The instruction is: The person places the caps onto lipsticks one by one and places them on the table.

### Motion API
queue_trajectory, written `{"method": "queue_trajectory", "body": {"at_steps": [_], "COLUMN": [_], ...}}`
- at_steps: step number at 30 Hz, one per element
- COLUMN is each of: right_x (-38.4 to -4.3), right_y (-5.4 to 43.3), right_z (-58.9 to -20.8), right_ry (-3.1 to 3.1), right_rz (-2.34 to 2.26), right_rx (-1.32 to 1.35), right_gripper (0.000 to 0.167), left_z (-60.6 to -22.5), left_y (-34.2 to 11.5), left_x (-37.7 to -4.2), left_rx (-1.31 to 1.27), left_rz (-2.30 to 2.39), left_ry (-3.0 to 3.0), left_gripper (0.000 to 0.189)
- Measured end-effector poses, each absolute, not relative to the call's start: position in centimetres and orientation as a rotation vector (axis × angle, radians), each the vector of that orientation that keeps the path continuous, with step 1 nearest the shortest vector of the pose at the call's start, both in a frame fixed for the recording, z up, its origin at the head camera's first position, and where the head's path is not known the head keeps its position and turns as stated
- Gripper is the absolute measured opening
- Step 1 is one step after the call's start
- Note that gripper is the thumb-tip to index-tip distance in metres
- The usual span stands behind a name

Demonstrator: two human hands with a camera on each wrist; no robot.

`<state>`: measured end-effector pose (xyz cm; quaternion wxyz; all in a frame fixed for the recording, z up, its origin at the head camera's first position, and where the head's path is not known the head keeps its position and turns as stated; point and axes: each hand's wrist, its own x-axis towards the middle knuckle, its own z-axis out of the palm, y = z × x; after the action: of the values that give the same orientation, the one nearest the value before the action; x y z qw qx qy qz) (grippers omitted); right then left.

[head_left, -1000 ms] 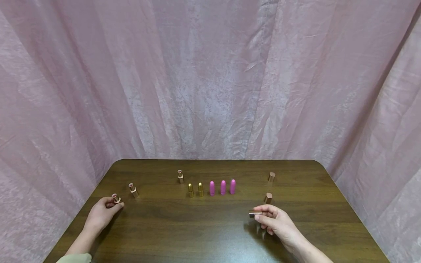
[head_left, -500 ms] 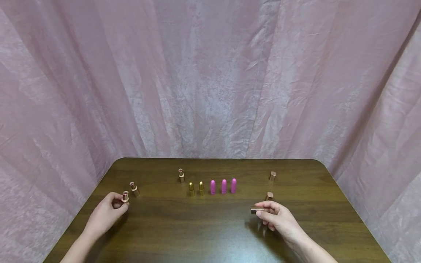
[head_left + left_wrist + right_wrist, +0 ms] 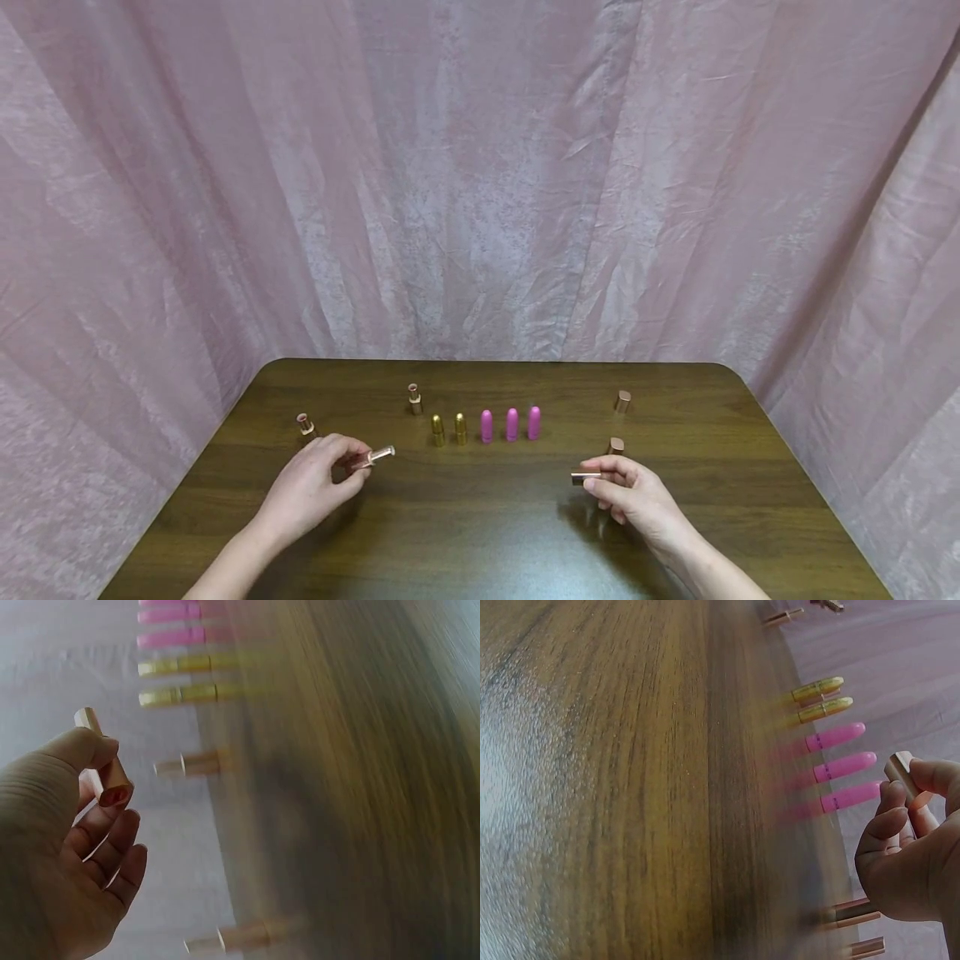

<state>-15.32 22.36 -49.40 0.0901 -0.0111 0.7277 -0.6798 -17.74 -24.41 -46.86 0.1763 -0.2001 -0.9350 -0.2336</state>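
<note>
In the head view my left hand (image 3: pixel 315 486) pinches an uncapped rose-gold lipstick tube (image 3: pixel 381 454), tilted with its narrow inner end pointing right, above the table. The left wrist view shows this tube (image 3: pixel 112 784) between thumb and fingers, its wide bottom end facing the camera. My right hand (image 3: pixel 641 502) grips a rose-gold lipstick cap (image 3: pixel 583 479) lying sideways between thumb and fingers; the cap (image 3: pixel 904 776) also appears in the right wrist view. The hands are well apart.
Two more uncapped tubes (image 3: pixel 415 400) stand at the left and back. Two gold bullet-shaped lipsticks (image 3: pixel 461 429) and several pink ones (image 3: pixel 512 425) stand in a row mid-table. Two rose-gold caps (image 3: pixel 623 402) stand at right. Pink curtains (image 3: pixel 480 183) surround the brown table (image 3: pixel 465 533).
My left hand has lifted the lipstick tube from the far left and carried it right, turning it from upright to tilted. The right hand with the cap has barely moved.
</note>
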Motion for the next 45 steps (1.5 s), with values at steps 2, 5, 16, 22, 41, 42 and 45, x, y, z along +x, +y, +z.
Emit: {"method": "queue_trajectory", "body": {"at_steps": [2,5,16,22,41,42,45], "right_x": [-15.3,-15.3,-15.3,-15.5,-15.5,-15.5,-15.5], "right_y": [22.3,22.2,20.6,19.4,16.9,16.8,16.5], "right_z": [-49.4,-49.4,-48.7,-48.4,-48.5,-48.5,-48.5], "right_ry": [2.167,2.177,2.193,2.147,2.051,2.050,2.048], "right_rz": [-2.022,-2.023,-2.030,-2.061,-2.107,-2.107,-2.097], "right_rx": [-0.050,-0.065,-0.116,-0.206,-0.288,-0.282,-0.268], "right_gripper": [0.041,0.041,0.041,0.041,0.044,0.044,0.044], "left_z": [-46.8,-46.5,-45.4,-45.5,-46.2,-46.2,-46.2], "left_y": [-23.4,-21.9,-16.1,-13.0,-9.1,-9.0,-8.8], "left_x": [-17.7,-17.6,-17.6,-17.9,-17.9,-17.9,-17.9], "left_rx": [-0.617,-0.660,-0.827,-0.952,-0.998,-0.999,-1.003], "left_rz": [-0.646,-0.640,-0.610,-0.555,-0.563,-0.565,-0.573], "left_ry": [-2.630,-2.629,-2.567,-2.517,-2.532,-2.529,-2.520], "left_gripper": [0.026,0.027,0.024,0.023,0.019,0.019,0.019]}}
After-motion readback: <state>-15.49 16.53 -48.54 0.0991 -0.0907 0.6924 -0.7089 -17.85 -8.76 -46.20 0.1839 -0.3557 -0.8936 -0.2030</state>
